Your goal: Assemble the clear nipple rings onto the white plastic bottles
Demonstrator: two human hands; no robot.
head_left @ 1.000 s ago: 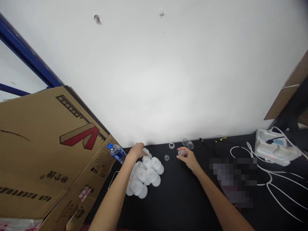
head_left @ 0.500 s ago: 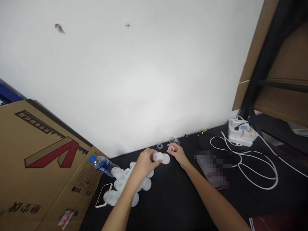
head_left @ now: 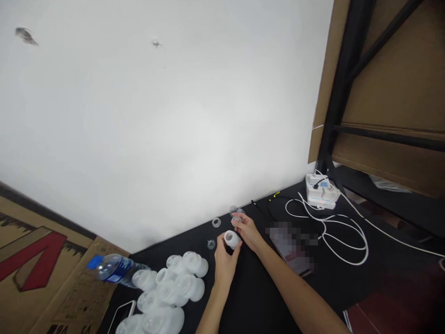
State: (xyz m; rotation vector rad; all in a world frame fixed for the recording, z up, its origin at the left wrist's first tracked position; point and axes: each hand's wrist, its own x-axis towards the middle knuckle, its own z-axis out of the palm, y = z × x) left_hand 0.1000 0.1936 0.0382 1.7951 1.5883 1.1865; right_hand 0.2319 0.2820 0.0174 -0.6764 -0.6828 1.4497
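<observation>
My left hand (head_left: 224, 262) is wrapped round a small frosted white bottle (head_left: 231, 238), whose uncapped mouth faces up towards me. Beside that mouth, my right hand (head_left: 251, 235) pinches a small clear plastic cap (head_left: 236, 221) and holds it apart from the bottle. A loose clear ring (head_left: 216, 222) lies on the black table behind my hands. Nearer my left wrist is a small clear piece with a tip (head_left: 211, 244). More clear domed pieces (head_left: 233, 210) lie just behind my right fingers. Several similar white bottles (head_left: 168, 292) stand in a cluster to the left.
A water bottle with a blue cap (head_left: 114, 269) lies by a cardboard box (head_left: 69, 278) at the left, near a white-edged phone (head_left: 121, 316). To the right are a blurred flat item (head_left: 291, 248), looped white cable (head_left: 361, 260) and a white power strip (head_left: 321, 191).
My view has turned to the right. My left hand has tilted the bottle from lying sideways to mouth-up, nearer my right hand. The right hand still pinches a small piece.
</observation>
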